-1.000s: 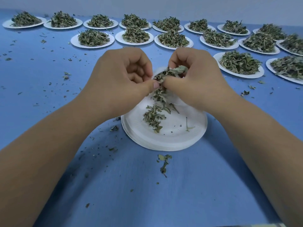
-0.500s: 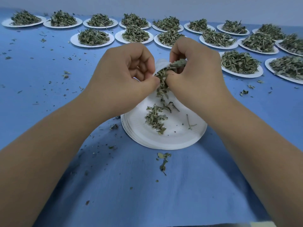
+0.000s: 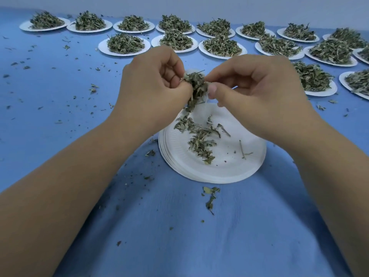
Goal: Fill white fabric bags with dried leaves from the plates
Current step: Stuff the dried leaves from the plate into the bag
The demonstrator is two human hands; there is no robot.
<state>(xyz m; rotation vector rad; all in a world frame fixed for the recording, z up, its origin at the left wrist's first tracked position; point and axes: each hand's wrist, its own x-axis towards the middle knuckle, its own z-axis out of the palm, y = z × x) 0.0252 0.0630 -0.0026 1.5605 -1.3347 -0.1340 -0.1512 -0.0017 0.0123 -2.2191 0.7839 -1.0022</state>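
My left hand (image 3: 155,90) and my right hand (image 3: 259,92) meet above a stack of white paper plates (image 3: 219,174). Between them is a clump of dried leaves (image 3: 196,86). The left hand's curled fingers grip it from the left, with the white fabric bag almost fully hidden inside. My right thumb and forefinger pinch the clump's right side, where a sliver of white fabric (image 3: 207,98) shows under the thumb. Loose dried leaves (image 3: 201,144) lie on the top plate below.
Several paper plates heaped with dried leaves (image 3: 124,44) stand in rows across the back and right (image 3: 311,76) of the blue cloth. Leaf crumbs are scattered at left, and a small sprig (image 3: 210,196) lies in front of the plate stack.
My right hand has drawn a little to the right and its fingers have uncurled from over the clump. The white bag edge seen earlier is now mostly hidden. Some leaves dropped onto the plate.
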